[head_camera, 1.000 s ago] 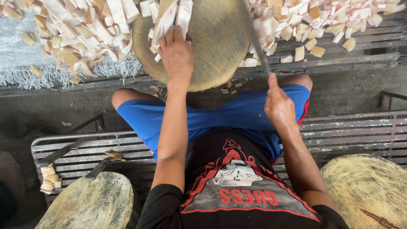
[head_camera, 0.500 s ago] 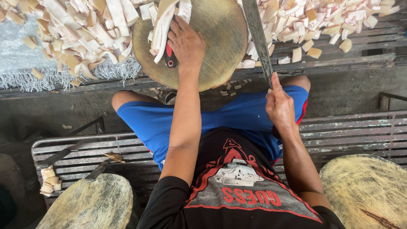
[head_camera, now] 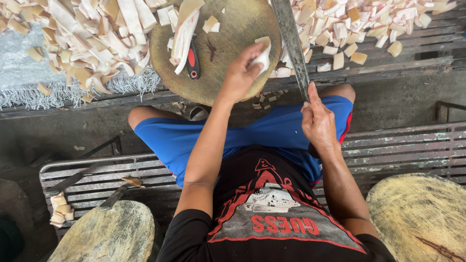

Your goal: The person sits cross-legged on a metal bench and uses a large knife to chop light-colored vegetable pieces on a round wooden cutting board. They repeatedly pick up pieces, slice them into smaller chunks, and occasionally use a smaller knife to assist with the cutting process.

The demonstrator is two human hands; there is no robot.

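My left hand (head_camera: 240, 73) grips a pale white piece (head_camera: 262, 55) at the right edge of the round wooden chopping block (head_camera: 228, 29). My right hand (head_camera: 318, 121) is closed around the handle of a long cleaver (head_camera: 291, 41), whose grey blade points away over the block's right rim. On the block's left side lie long white strips (head_camera: 184, 34) and a small red-and-black tool (head_camera: 193, 60). I sit on a slatted metal bench (head_camera: 398, 145) in blue shorts.
Heaps of cut pale pieces lie left (head_camera: 82, 34) and right (head_camera: 359, 24) of the block on a slatted platform. Two more round blocks stand at lower left (head_camera: 102, 235) and lower right (head_camera: 422, 218). A knife (head_camera: 73, 177) lies on the bench's left end, beside a small pile of scraps (head_camera: 60, 209).
My left hand moved from the block's left-centre to its right edge and took hold of a white piece. The right hand kept the cleaver nearly still.
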